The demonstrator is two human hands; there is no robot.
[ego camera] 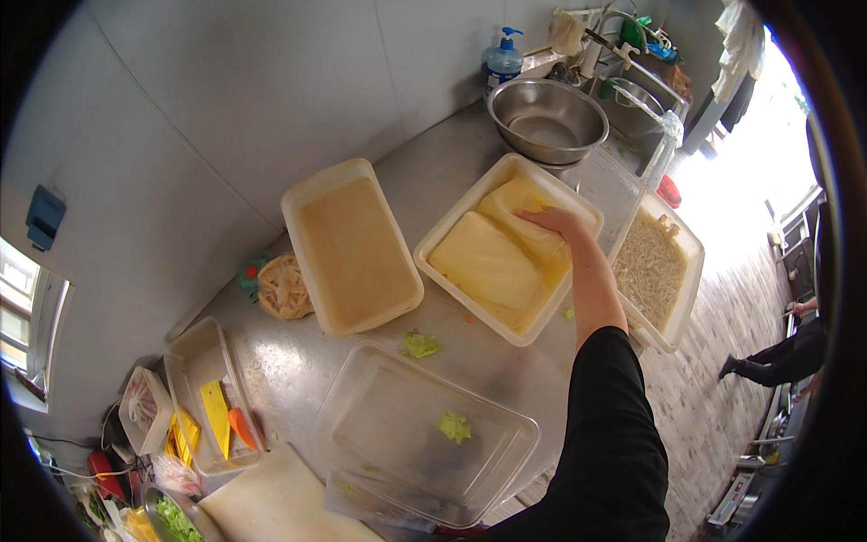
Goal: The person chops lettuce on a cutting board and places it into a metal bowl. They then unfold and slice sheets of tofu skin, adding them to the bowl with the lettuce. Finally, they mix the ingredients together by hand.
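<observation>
My right hand (552,221) reaches into a white plastic tub (498,335) of yellowish liquid. Its thumb lies over a folded pale-yellow sheet (511,201), perhaps tofu skin, and the other fingers are mostly hidden. A second folded sheet (484,257) lies flat beside it in the same tub. Left of this tub is another white tub (352,251) with cloudy brownish liquid. On the right, a third white tub (650,271) holds pale thin strands in liquid. My left hand is out of view.
Closer to me lies a clear plastic tray (386,413) with a lettuce scrap (454,427). A cutting board (284,498) is at lower left, near a container (193,352) with yellow strips and an orange piece. Steel bowls (548,122) stand beside the sink (626,146). Another person (779,356) is far right.
</observation>
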